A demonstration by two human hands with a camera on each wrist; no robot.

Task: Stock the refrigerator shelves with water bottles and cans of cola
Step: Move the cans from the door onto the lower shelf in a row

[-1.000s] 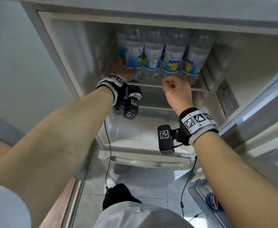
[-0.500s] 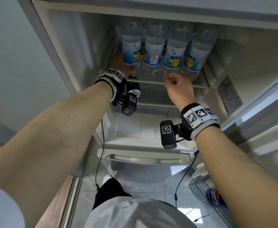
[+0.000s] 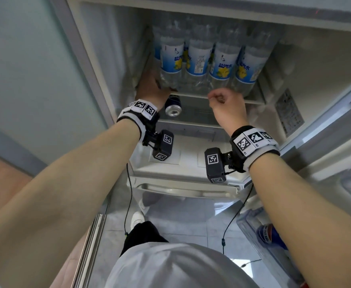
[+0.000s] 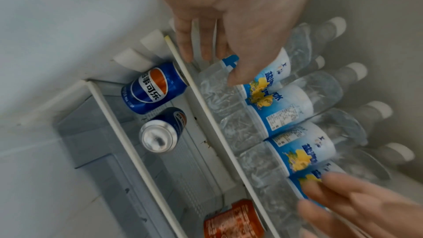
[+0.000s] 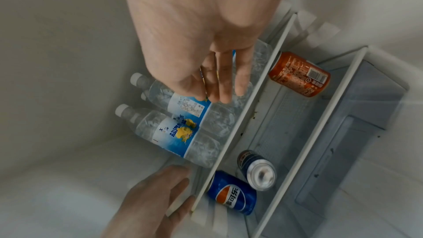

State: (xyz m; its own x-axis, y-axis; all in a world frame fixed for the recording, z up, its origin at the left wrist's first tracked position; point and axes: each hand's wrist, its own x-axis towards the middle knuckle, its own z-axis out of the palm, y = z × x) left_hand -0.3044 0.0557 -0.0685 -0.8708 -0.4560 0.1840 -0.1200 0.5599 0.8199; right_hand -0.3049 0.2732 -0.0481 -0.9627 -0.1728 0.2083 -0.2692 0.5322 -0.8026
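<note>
The open refrigerator (image 3: 99,59) fills the view ahead of you, and both your arms reach up into it. The upper shelf (image 3: 193,96) runs just under both grips, its white front edge between them. On it stand the water bottles (image 3: 197,59), upright and packed side by side, four in the front row with more white caps showing behind them. Your left grip (image 3: 151,88) is at the left end of that row: the fingers (image 4: 185,42) lie fairly straight down the outer side of the leftmost bottle (image 3: 171,59), and the thumb rests across its blue label, so the grip is open and steadying the bottle, not clasping it. Your right grip (image 3: 226,104) is at the shelf edge in front of the right-hand bottles, holding nothing, its fingers loose, the tips at the label of the last bottle. Below both grips is the lower shelf (image 4: 124,144). Under your left grip a blue cola can (image 4: 154,88) stands upright, and just beside it a second cola can (image 4: 160,133) lies with its silver end facing out. An orange can (image 4: 233,222) stands well apart from them, under your right grip.
</note>
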